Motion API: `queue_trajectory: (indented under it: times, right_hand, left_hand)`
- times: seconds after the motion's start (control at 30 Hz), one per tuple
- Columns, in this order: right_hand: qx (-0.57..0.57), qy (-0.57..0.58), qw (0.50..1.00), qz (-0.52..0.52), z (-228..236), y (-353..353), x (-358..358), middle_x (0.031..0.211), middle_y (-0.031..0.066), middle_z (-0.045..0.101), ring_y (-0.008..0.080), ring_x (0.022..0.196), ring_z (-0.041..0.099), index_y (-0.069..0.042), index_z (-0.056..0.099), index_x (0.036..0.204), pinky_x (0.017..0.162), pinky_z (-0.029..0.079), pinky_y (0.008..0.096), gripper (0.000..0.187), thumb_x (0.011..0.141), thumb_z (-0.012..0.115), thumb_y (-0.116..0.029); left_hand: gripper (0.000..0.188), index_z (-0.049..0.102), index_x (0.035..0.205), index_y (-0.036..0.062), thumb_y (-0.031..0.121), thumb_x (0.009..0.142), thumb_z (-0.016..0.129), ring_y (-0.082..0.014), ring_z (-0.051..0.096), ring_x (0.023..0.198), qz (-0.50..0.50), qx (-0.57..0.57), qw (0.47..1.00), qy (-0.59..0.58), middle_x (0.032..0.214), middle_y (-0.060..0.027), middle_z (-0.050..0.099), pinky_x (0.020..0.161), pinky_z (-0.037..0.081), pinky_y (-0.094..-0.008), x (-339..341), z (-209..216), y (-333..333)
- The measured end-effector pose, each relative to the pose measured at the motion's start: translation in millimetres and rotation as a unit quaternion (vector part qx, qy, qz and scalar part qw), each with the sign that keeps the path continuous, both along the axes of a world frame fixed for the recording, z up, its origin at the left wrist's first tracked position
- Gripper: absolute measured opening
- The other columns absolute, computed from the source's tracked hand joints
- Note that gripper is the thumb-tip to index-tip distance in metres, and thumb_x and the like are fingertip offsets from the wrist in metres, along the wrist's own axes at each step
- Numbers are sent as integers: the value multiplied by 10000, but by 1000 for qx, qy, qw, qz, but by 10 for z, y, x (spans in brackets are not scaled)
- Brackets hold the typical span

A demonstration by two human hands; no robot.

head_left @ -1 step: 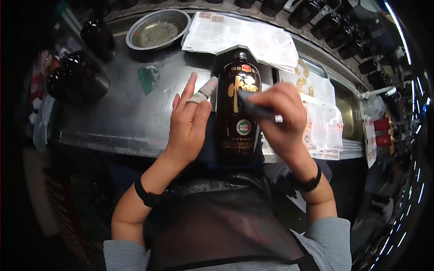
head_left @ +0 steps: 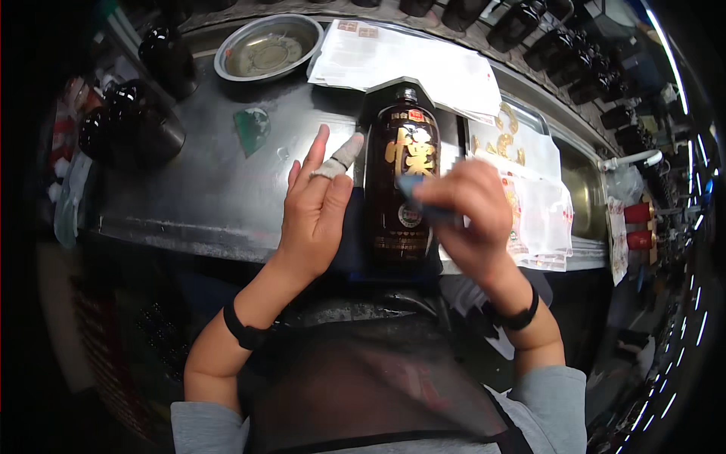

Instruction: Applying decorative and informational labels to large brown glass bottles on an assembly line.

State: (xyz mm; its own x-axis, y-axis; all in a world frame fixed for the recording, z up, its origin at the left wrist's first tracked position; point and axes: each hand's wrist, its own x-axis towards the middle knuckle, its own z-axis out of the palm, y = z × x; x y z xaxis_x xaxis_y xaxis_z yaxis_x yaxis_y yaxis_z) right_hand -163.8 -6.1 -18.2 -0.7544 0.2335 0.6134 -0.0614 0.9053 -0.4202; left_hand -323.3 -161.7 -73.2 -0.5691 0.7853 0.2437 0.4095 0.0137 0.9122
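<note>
Gripping a blurred object (head_left: 409,186), the right hand (head_left: 476,202) is partly hiding the bottle (head_left: 392,160); the left hand (head_left: 311,208), fingers apart, is holding nothing; the basin (head_left: 229,66) is showing unclear contents.

Mid-frame lit OK, edges drop to black; fisheye bows the steel bench (head_left: 204,174). Strip lights (head_left: 668,51) blow out along right rim; pale sheen on bench, small highlights on glossy dark bottle (head_left: 387,200). Motion blur on right grip (head_left: 473,203) and its blue-grey piece (head_left: 411,186); gold lettering (head_left: 400,151) fairly sharp.
</note>
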Motion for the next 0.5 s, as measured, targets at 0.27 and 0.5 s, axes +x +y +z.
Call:
queue_trajectory:
  times: [0.27,0.5]
  right_hand:
    - [61,26,998,12,103,-505,207,822,51,631,234,706,582,-50,721,942,637,444,353,317,629,724,1]
    - [143,-122,973,131,-203,-960,154,862,11,577,186,866,571,-99,645,802,729,431,322,149,676,658,-178]
  left_hand:
    - [415,573,1293,-72,236,1069,407,-301,377,1418,-8,2,1000,-2,1482,-206,467,1115,305,-384,119,42,-291]
    - [381,579,1296,-78,176,1059,423,-288,404,1412,4,43,998,-50,1455,-213,507,1034,385,-314,203,21,-423]
